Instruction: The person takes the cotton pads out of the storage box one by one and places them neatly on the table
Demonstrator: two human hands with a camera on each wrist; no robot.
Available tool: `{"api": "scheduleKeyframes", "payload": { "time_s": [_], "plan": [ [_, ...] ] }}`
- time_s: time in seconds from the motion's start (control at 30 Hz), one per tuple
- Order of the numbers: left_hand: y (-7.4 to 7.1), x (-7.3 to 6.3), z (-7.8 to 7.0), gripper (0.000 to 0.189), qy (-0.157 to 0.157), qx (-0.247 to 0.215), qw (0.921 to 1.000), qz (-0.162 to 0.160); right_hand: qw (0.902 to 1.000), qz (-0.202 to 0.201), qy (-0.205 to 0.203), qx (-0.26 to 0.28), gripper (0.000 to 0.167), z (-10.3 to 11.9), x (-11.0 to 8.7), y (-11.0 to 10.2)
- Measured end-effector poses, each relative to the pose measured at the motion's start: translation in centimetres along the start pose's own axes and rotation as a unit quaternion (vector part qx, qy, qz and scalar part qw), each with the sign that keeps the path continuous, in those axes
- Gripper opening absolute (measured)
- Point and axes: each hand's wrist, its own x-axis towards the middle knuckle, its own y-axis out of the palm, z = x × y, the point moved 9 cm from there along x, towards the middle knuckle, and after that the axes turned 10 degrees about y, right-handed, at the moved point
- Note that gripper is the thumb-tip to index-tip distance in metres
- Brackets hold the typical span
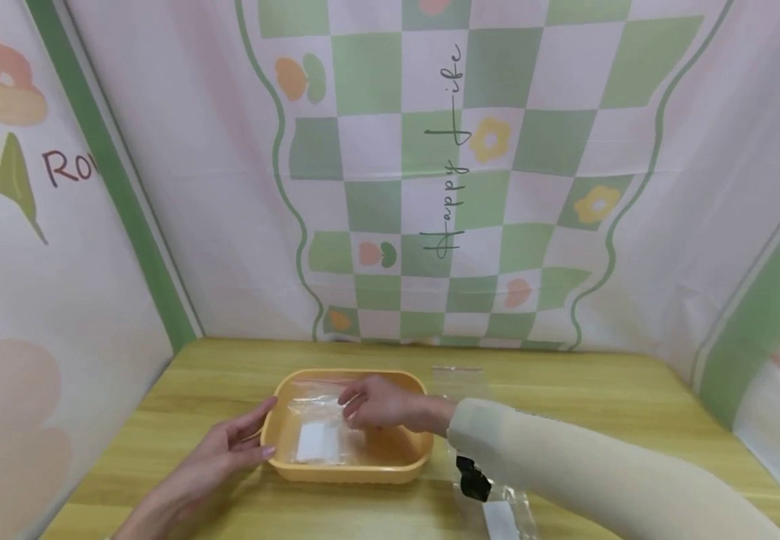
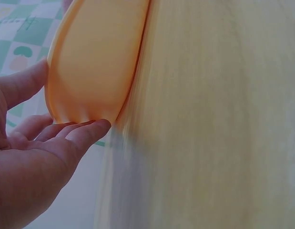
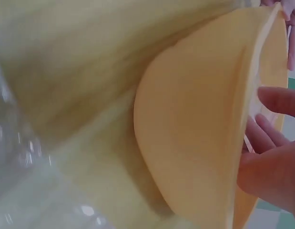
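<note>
A yellow-orange plastic basin (image 1: 346, 474) stands on the table. My left hand (image 1: 217, 457) holds its left end, thumb and fingers spread around the wall. In the left wrist view the fingertips (image 2: 97, 128) rest against the basin's ribbed end (image 2: 85, 71). Inside the basin lies a clear zip bag (image 1: 325, 409) with a white card (image 1: 318, 442) in it. Over the basin, my right hand (image 1: 379, 405) reaches in with loosely bent fingers beside the bag. The right wrist view shows its thumb and fingers (image 3: 280, 100) apart, just inside the rim.
More clear plastic bags lie right of the basin; one (image 1: 457, 381) is partly under the right forearm, another (image 1: 521, 510) with a white card (image 1: 500, 519) lies nearer the front. A black device (image 1: 473, 478) sits at the right wrist. A checkered curtain (image 1: 430, 187) hangs behind the table (image 1: 565, 375).
</note>
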Motion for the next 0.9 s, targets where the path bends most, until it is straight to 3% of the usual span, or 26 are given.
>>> {"api": "scheduleKeyframes", "payload": {
  "time_s": [0.17, 0.33, 0.53, 0.73, 0.9],
  "plan": [
    [0.0, 0.1, 0.0, 0.084, 0.005, 0.0, 1.0, -0.001, 0.9931, -0.017, 0.002, 0.116, 0.044, -0.1, 0.3, -0.1],
    [0.0, 0.1, 0.0, 0.084, 0.005, -0.002, 1.0, -0.001, 0.9783, 0.002, -0.013, 0.207, 0.047, 0.1, 0.7, 1.0],
    [0.1, 0.1, 0.0, 0.085, 0.004, -0.007, 1.0, 0.005, 0.9734, -0.011, -0.017, 0.228, 0.046, 0.4, 1.1, 2.6],
    [0.2, 0.1, 0.1, 0.085, 0.007, -0.012, 0.9999, 0.007, 0.9674, -0.055, 0.008, 0.247, 0.062, 0.5, 1.0, 3.0],
    [0.2, 0.0, 0.1, 0.086, 0.005, -0.014, 0.9999, 0.003, 0.9712, -0.069, 0.018, 0.227, 0.065, 0.7, 0.6, 2.6]
  ]
}}
